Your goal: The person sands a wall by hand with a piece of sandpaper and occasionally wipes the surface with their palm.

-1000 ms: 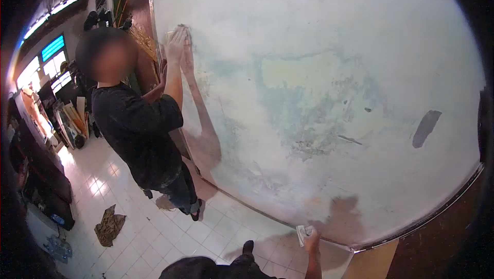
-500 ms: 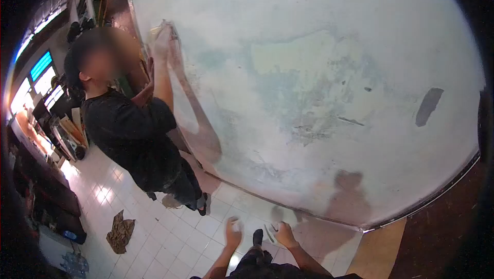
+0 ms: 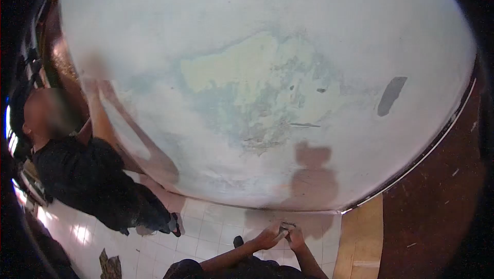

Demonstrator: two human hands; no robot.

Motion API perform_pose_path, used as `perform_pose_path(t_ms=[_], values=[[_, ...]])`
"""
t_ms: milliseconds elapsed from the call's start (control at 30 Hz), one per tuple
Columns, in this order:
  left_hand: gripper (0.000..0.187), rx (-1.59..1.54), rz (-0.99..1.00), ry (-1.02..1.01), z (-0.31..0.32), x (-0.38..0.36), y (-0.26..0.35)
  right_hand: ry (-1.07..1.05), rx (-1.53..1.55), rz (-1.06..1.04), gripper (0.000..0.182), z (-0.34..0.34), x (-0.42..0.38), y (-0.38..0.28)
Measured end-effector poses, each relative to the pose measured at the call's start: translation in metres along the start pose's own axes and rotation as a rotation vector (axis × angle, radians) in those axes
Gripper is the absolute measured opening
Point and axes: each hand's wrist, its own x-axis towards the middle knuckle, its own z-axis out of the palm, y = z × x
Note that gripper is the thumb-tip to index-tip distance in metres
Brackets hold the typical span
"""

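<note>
My left hand (image 3: 268, 239) and my right hand (image 3: 295, 239) are close together in front of my body, low in the view. Between their bent fingers is a small grey object (image 3: 287, 225), too small to identify. Both hands are closed at it. Beyond them rises a large pale wall surface (image 3: 247, 11) with a greenish-white patch, scuffed areas and a dark grey strip (image 3: 392, 97) on the right. The shadow of my head and body falls on its lower part.
At the left another person (image 3: 77, 171) in dark clothes stands with raised arms at the wall's edge. White floor tiles (image 3: 206, 227) lie below. Crumpled brown material (image 3: 109, 266) is on the floor at lower left. A tan board (image 3: 360, 238) borders a dark brown surface (image 3: 427, 217) at right.
My hands were apart and have come together. The view has turned right, so the wall and the other person appear further left. The other person's hands stay raised at the wall.
</note>
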Motion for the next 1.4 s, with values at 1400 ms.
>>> perform_pose_path(t_ms=[1400], values=[[0.069,1.099,0.533,1.207,-0.168,0.259,0.207,0.454,-0.015,0.387,0.027,-0.137,-0.046,0.315]])
